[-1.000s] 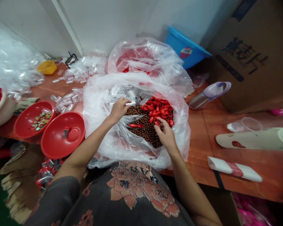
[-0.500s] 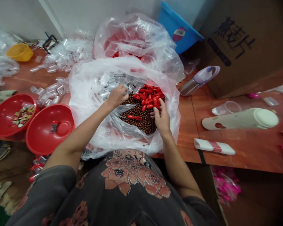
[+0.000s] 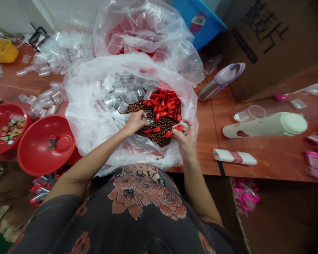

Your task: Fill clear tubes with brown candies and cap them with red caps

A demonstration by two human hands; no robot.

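Wooden table (image 3: 265, 158) bears a plastic bag (image 3: 79, 120); left grip (image 3: 134, 123) pinches a clear cup (image 3: 148, 121), right grip (image 3: 187, 139) a red piece (image 3: 175, 129).

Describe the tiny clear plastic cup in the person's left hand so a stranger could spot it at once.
On the wooden table, find the big open plastic bag. Inside it, over the brown balls, the left hand pinches a small clear plastic cup, the only clear one held, while the rest lie heaped beside the red pieces.
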